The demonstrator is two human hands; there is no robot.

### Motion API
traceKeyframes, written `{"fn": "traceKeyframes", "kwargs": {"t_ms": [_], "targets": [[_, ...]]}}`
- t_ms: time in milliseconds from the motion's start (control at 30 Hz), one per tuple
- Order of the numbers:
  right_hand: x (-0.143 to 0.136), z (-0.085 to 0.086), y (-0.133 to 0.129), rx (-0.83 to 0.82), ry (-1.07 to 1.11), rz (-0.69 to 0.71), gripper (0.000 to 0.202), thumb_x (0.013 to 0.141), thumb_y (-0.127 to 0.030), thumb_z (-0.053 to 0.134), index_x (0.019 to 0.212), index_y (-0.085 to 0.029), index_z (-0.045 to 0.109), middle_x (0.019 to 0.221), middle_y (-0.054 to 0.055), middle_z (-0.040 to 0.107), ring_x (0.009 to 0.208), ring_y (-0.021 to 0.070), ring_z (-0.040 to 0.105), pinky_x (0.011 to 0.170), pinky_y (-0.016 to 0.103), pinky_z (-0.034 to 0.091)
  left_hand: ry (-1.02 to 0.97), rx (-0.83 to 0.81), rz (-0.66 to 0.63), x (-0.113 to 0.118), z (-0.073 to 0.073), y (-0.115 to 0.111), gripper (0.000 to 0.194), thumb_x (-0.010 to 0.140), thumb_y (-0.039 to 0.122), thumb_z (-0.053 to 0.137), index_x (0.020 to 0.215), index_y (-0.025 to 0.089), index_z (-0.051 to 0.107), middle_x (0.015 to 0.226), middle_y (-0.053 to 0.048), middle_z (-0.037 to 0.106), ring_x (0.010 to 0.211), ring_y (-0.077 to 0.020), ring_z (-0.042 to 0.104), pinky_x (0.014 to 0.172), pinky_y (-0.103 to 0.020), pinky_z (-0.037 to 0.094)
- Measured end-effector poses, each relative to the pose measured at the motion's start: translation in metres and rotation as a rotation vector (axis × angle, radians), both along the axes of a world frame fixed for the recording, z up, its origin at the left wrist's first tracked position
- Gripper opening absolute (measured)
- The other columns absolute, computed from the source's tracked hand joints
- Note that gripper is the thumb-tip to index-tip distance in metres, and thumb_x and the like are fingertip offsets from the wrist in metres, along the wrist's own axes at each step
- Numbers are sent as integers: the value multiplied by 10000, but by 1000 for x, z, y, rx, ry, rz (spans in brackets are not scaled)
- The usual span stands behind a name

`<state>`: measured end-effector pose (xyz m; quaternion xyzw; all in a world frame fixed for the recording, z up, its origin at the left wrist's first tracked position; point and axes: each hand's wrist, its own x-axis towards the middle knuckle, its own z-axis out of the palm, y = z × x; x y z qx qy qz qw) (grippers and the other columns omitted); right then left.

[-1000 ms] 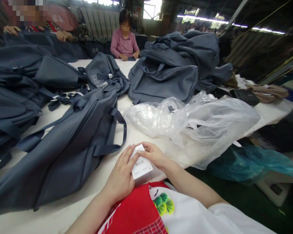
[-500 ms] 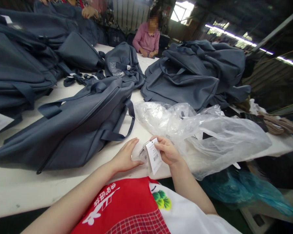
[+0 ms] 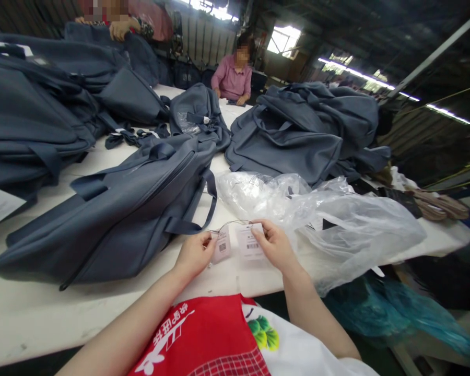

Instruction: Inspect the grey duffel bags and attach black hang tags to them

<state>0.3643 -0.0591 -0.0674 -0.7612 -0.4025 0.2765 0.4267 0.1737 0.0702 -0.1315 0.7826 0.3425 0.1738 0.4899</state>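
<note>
My left hand (image 3: 196, 253) pinches one white hang tag (image 3: 222, 246) printed with a small square code. In my right hand (image 3: 273, 244) is a second white hang tag (image 3: 247, 244), this one bearing a barcode. A thin dark string (image 3: 235, 221) links the two tags, which are spread apart above the table. Left of my hands lies a dark blue bag (image 3: 137, 209) with a long zipper; one strap loop reaches near my left hand. Crumpled clear plastic bags (image 3: 290, 201) lie just beyond my right hand.
More dark blue bags (image 3: 290, 136) are piled across the white table (image 3: 35, 318). A printed white sheet (image 3: 0, 206) is at the left edge. Teal plastic (image 3: 391, 308) hangs low on the right. Co-workers stand or sit across the table, one in a pink shirt (image 3: 233, 78).
My left hand has closed on one tag, and the two tags have moved apart from their overlapped position. The view has tilted up slightly.
</note>
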Motion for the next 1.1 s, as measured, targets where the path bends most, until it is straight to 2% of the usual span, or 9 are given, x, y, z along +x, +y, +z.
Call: {"fn": "traceKeyframes", "kwargs": {"t_ms": [100,200,400,600,700,800,900,1000,1100], "targets": [[-16,0,8,-45,-476,17,255,899,-274,498,1096,-192,636,874,67,712,745,210,654,702,334,500,18,6,40,-3,7,-2,362,887,403,464,671,169,636,641,-28,668,606,-158,583,562,-236,366],[-38,-9,16,-4,-634,37,274,917,-246,465,1126,-168,624,970,102,715,882,237,665,816,353,496,35,6,56,-3,11,-9,376,887,408,450,649,173,623,607,-28,658,591,-160,584,555,-237,368],[-71,-30,22,128,-511,142,291,912,-288,524,1169,-185,614,1078,109,703,905,224,661,869,364,516,55,19,75,-4,18,-26,269,867,354,477,725,180,625,715,-45,706,657,-180,635,600,-258,389],[-70,-25,18,228,-327,221,327,859,-228,557,1178,-192,618,1100,102,697,966,221,654,885,374,526,49,28,42,-8,25,-28,137,824,285,533,858,194,629,806,-40,720,704,-185,658,650,-269,452],[-68,-24,17,254,-212,250,448,759,-129,572,1200,-197,614,1142,83,685,1014,211,639,895,360,522,-7,-11,30,-8,25,-29,238,770,222,570,1000,195,625,932,-53,720,834,-195,677,714,-272,515],[-66,-29,17,254,-177,222,524,687,-68,557,1188,-208,628,1147,63,686,1033,203,633,912,355,512,-59,-40,-3,-7,26,-31,311,750,155,538,1050,189,614,996,-60,714,900,-195,677,775,-283,543],[-63,-35,18,247,-188,149,440,711,-47,519,1089,-208,674,1067,52,714,997,191,649,909,350,511,-58,-51,-68,-9,28,-29,277,777,130,488,1007,193,629,989,-53,721,900,-184,681,755,-267,544],[-59,-36,19,227,-154,102,330,759,-68,532,1010,-207,696,994,43,732,936,184,669,873,332,522,4,124,17,-14,31,-23,180,859,210,483,962,195,629,881,-41,706,773,-173,662,678,-270,525],[-55,-34,19,214,-101,111,268,783,-95,571,994,-202,697,951,30,737,862,171,679,808,299,532,11,472,76,-20,34,-12,218,879,232,514,1064,197,624,1004,-73,658,862,-194,632,779,-320,522]]}}
